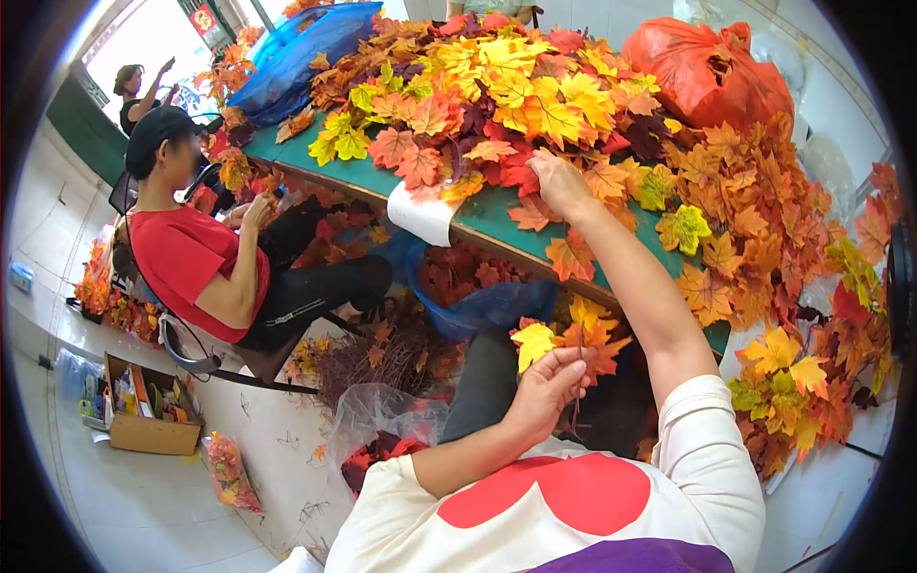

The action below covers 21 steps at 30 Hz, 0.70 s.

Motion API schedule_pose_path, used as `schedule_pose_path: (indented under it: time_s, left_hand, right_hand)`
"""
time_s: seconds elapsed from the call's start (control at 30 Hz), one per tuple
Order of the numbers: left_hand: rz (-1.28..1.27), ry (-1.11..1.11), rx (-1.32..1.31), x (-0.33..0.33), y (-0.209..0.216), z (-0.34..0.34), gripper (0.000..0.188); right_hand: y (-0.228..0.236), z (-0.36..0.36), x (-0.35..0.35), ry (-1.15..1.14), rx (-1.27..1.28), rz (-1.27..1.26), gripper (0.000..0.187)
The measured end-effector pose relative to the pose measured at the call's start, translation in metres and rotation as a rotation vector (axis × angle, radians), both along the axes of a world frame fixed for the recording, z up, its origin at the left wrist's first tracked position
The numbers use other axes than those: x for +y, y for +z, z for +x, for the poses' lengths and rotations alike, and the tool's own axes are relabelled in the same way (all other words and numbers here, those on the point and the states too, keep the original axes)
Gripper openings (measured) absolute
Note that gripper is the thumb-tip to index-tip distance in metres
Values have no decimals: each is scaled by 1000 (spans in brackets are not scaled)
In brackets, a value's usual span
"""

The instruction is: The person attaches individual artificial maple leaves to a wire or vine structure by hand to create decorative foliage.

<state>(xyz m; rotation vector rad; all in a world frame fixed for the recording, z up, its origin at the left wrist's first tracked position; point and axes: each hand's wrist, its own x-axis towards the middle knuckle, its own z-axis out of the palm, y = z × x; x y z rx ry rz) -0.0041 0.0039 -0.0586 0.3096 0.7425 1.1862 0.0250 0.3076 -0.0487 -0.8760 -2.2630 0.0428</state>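
My left hand (546, 399) is closed in a pinch around the thin brown stem of an artificial maple leaf spray, held low in front of my chest. The spray has a yellow leaf (535, 345) on one side and orange leaves (594, 336) on the other. My right hand (562, 186) is stretched out over the green table (485, 212), its bent fingers at a red artificial maple leaf (517, 173) on the near edge of the pile. The fingertips are small in view and partly covered. Yellow, orange, red and dark purple leaves make up the heap (535, 91).
A red plastic bag (712, 72) sits on the heap at the far right, and a blue bag (296, 67) at the far left. Under the table is a blue-lined basket (458, 315). A co-worker in red (186, 258) sits at left. A cardboard box (158, 432) stands on the floor.
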Motion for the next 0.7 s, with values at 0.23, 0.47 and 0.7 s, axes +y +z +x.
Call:
schedule_pose_path:
  time_s: [0.23, 0.47, 0.7]
  left_hand:
    - [-27, -15, -1, 4, 0, -13, 20]
    - [-19, -57, -19, 9, -5, -15, 19]
    - [-16, -56, -39, 8, -4, -13, 19]
  right_hand:
    - [0, 17, 51, -459, -209, -30, 22]
    - [8, 31, 55, -204, 65, -101, 13]
    - [27, 28, 43, -170, 152, -269, 12]
